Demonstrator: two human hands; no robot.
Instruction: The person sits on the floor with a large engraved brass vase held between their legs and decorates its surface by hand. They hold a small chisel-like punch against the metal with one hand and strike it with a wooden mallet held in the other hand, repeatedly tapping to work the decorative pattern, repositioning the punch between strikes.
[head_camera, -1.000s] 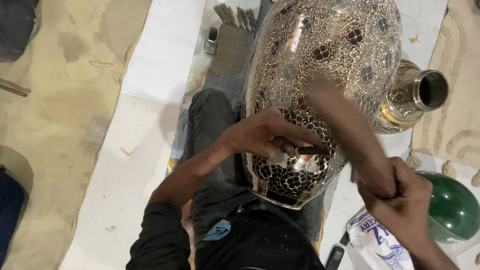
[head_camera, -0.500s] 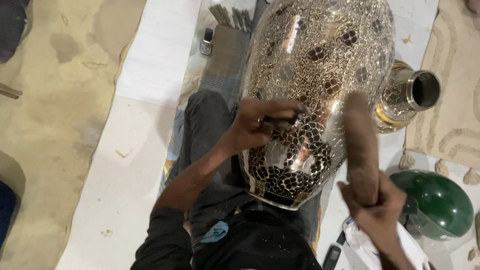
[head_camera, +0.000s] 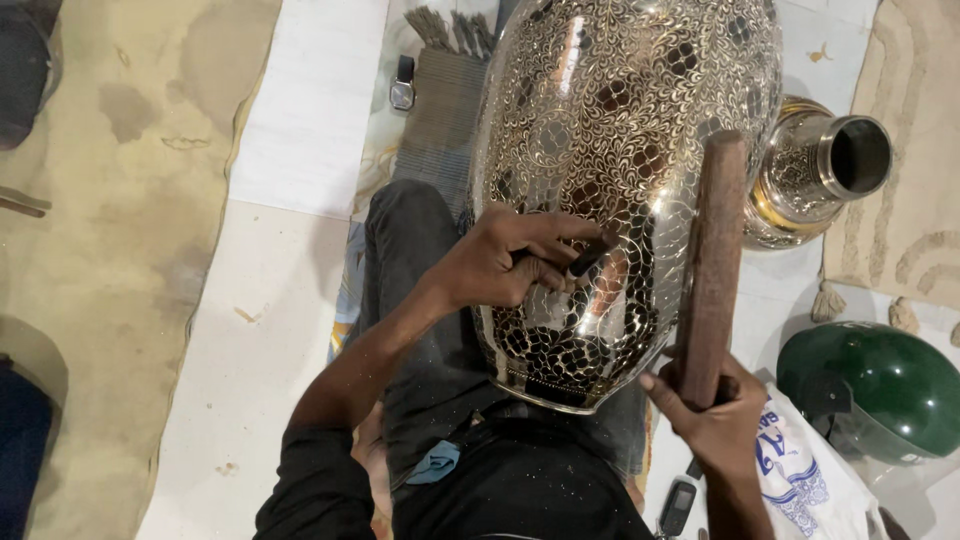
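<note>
Left hand (head_camera: 500, 265) pinched a small dark chisel (head_camera: 588, 258) against the engraved metal vase (head_camera: 620, 150), which lay across the lap for bracing. Right of the vase, right hand (head_camera: 712, 420) gripped a wooden mallet (head_camera: 712, 260), raised upright for striking.

Landmark: green helmet (head_camera: 880, 390), lying at lower right on the floor covering.
- Directly up from it: smaller metal vase (head_camera: 815, 170), on its side, open mouth facing right, gold band at its base.
- Just left of the helmet, partly under it: white plastic bag (head_camera: 810, 480) with blue print.
- Further left, at the bottom edge: small dark key fob (head_camera: 678, 507).
- Far up-left of it: wristwatch (head_camera: 402, 90) on the white sheet (head_camera: 300, 120), next to a grey fringed mat (head_camera: 440, 110).
- Above the helmet, right edge: beige patterned rug (head_camera: 920, 230) with tassels.
- Far left: tan stained floor (head_camera: 110, 200).
</note>
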